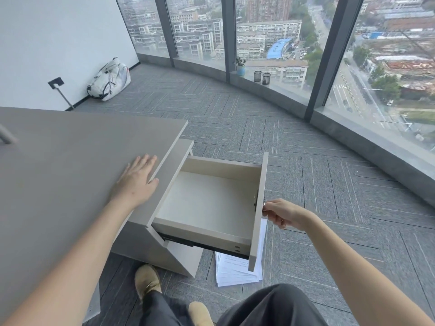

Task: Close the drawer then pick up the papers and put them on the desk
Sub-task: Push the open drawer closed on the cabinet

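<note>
The drawer of the grey pedestal stands pulled far out, and its pale inside holds nothing. My right hand is closed on the small metal knob on the drawer's front panel. My left hand lies flat, fingers spread, on the grey desk near its right edge. A stack of white printed papers lies on the carpet under the drawer's front, partly hidden by it.
Grey patterned carpet runs to a curved glass wall with a low sill, which carries a small potted plant and two mesh pen cups. A white bag leans against the left wall. My feet and knees are below the drawer.
</note>
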Available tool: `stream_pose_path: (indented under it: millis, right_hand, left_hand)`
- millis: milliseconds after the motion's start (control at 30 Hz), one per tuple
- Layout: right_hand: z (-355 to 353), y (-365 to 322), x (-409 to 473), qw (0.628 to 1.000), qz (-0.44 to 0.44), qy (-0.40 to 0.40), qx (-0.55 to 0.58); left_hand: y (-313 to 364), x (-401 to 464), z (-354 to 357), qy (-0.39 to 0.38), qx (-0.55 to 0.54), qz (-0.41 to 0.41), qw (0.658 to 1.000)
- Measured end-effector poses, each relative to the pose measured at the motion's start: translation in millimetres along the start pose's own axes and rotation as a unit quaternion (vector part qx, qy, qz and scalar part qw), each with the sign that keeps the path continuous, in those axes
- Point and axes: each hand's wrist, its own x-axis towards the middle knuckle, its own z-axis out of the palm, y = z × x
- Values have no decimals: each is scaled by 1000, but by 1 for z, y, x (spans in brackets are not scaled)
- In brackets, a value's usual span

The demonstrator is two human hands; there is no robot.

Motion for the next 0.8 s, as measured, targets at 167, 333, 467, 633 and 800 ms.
stream_pose_path:
  millis: [167,333,467,633,800]
  right_hand:
    - [24,-13,24,1000,-8,0,7]
    - [50,-31,43,999,-15,-16,33]
    - [73,-48,57,999,-17,-16,47]
    - [102,-64,71,997,-34,-15,66]
    - [126,-79,89,997,-34,-21,68]
  left_hand:
    - [-2,1,1,8,-8,5,1000]
    - [-3,0,2,12,-8,7,1000]
    - [-3,1,3,11,-11,6,1000]
    - [-4,2,3,11,-10,9,1000]
    - [-2,-1,3,14,-4,12,1000]
